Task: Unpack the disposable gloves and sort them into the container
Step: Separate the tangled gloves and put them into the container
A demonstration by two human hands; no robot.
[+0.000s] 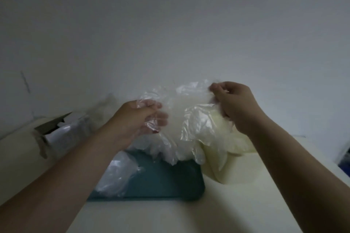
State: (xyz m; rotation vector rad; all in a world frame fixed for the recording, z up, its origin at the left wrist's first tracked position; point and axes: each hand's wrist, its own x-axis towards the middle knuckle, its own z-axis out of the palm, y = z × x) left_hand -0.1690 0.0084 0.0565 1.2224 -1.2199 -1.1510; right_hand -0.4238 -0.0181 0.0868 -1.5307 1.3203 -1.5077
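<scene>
One white wall [170, 15] is filling the upper half of the view. Below it, a cream table [246, 204] is carrying all items.

1. Teal container [166, 179]: sitting at table centre, approx. under both hands. Rounded corners, low rim.
2. Clear glove bundle [176, 119]: hanging in the air above the container's far edge, held btwn both hands. Lower folds are trailing down toward the rim; contact w/ rim cannot be told.
3. Pale yellow pile [227, 145]: lying on the table just right of the container, partly behind the bundle. Material is too blurred to id.
4. Loose clear gloves [117, 174]: resting in the container's left part, spilling over its left edge.
5. Cardboard box [51, 125]: standing at far left, flap open, white plastic showing inside.
6. Left hand [132, 119]: gripping the bundle's left side; the fingers are showing through the film, thumb on top.
7. Right hand [236, 104]: pinching the bundle's upper right edge, fingers curled, fingertips [215, 88] closing on the film.
</scene>
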